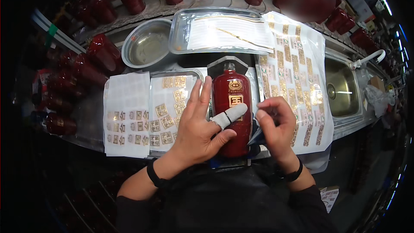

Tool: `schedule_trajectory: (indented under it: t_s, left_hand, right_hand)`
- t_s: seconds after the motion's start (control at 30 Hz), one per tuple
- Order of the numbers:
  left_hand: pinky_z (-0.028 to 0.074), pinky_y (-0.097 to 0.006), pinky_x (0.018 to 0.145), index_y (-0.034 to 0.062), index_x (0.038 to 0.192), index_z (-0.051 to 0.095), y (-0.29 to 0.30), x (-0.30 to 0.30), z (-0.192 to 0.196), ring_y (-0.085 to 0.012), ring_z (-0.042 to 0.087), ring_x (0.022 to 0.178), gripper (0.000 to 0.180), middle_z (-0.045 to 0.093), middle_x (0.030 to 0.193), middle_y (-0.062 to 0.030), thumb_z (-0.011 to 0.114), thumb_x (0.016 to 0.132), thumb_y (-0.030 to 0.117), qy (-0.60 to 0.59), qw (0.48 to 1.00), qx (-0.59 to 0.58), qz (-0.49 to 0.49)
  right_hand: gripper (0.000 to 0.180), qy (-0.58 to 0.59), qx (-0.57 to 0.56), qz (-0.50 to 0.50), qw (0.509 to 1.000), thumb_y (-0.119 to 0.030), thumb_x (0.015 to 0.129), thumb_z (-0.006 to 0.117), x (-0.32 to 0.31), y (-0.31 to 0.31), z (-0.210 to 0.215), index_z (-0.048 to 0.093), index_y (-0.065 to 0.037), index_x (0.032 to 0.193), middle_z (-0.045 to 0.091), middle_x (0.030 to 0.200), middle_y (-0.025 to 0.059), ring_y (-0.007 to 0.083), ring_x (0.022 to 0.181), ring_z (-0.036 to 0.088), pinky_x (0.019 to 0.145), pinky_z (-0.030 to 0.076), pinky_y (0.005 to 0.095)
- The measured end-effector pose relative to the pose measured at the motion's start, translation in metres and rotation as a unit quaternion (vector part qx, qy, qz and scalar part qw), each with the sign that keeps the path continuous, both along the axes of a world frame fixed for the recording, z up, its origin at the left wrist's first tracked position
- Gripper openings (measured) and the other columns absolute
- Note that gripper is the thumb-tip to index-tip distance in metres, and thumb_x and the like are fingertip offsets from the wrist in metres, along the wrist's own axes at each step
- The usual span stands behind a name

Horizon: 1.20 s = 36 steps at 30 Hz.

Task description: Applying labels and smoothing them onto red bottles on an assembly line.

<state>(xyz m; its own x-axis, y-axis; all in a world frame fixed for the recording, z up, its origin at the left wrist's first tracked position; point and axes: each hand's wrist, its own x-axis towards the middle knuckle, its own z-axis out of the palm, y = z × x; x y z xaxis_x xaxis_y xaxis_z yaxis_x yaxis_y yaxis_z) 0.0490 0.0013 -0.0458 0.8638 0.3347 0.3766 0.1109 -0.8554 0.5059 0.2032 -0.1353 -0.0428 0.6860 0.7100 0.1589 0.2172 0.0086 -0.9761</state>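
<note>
Left grip [194, 125] splays, its wrapped index finger [229, 117] across the red bottle [232, 142].

left hand [192, 124] splayed out, index finger [233, 115] poking right, thumb [224, 137] spread | right hand [279, 123] kinda curled (can't tell if the fingertips [261, 115] meet) | forearms [140, 184] both angled inward
</note>
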Motion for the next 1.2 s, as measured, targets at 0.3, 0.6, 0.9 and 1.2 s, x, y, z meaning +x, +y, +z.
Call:
schedule_trajectory:
  t_s: [0.3,0.6,0.9,1.2]
  left_hand:
    - [0.023,-0.05,0.107,0.0259,0.121,0.062,0.03,0.011,0.011,-0.0468,0.02,0.136,0.041,0.019,0.148,-0.0274,0.05,0.089,0.048,0.012,0.999,0.026,-0.032]
    - [0.016,-0.051,0.11,0.0257,0.122,0.062,0.05,0.032,0.004,-0.042,0.025,0.135,0.038,0.022,0.15,-0.0214,0.045,0.093,0.044,0.022,0.999,0.029,-0.028]
    - [0.015,-0.052,0.109,0.0277,0.123,0.061,0.042,0.007,-0.003,-0.0403,0.024,0.136,0.037,0.024,0.149,-0.0202,0.057,0.087,0.033,-0.021,1.0,0.022,-0.005]
    - [0.006,-0.062,0.107,0.0316,0.111,0.065,0.025,0.005,-0.022,-0.0469,0.017,0.136,0.028,0.017,0.15,-0.0243,0.053,0.088,0.042,-0.083,0.996,-0.005,-0.023]
  right_hand:
    - [0.022,-0.358,0.055,0.053,0.931,-0.004,0.067,0.065,-0.011,-0.004,0.0,0.069,-0.007,0.089,0.069,0.078,0.0095,0.0206,0.049,0.055,0.049,0.043,0.03]
    - [0.026,-0.358,0.059,0.04,0.931,-0.004,0.065,0.065,-0.015,-0.002,0.001,0.069,-0.005,0.091,0.069,0.081,0.0119,0.0214,0.052,0.058,0.051,0.045,0.0305]
    - [0.027,-0.342,0.056,0.081,0.935,-0.001,0.068,0.062,-0.017,0.003,-0.005,0.067,-0.004,0.095,0.068,0.084,0.0117,0.024,0.061,0.063,0.055,0.046,0.031]
    - [0.028,-0.206,-0.004,0.08,0.975,-0.006,0.087,0.051,-0.01,-0.032,-0.03,0.054,0.007,0.112,0.059,0.102,0.0108,0.0148,0.087,0.053,0.078,0.041,0.0256]
